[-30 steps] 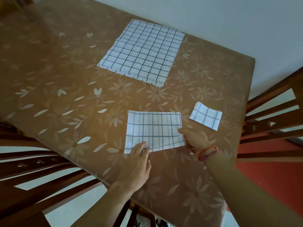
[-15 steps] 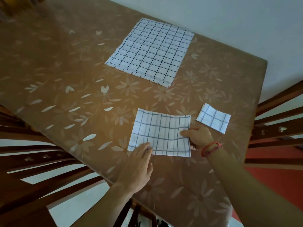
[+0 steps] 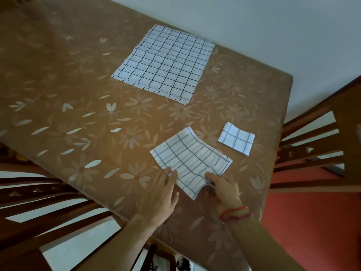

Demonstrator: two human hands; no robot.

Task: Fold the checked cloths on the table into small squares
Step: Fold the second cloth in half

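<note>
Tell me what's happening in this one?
A person is folding checked cloths on a floral-covered table. The left hand presses flat on the near edge of a half-folded cloth, while the right hand pinches its near right edge, which is lifted and rumpled. One finished small square lies just to the right, and a larger cloth, not yet folded small, lies flat farther back.

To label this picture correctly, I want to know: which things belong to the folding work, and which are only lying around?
Belong to the job:
half-folded cloth, pinched by the right hand, pressed by the left hand
small folded square
flat cloth stack

Only there:
left chair
right chair
red wrist thread
</note>
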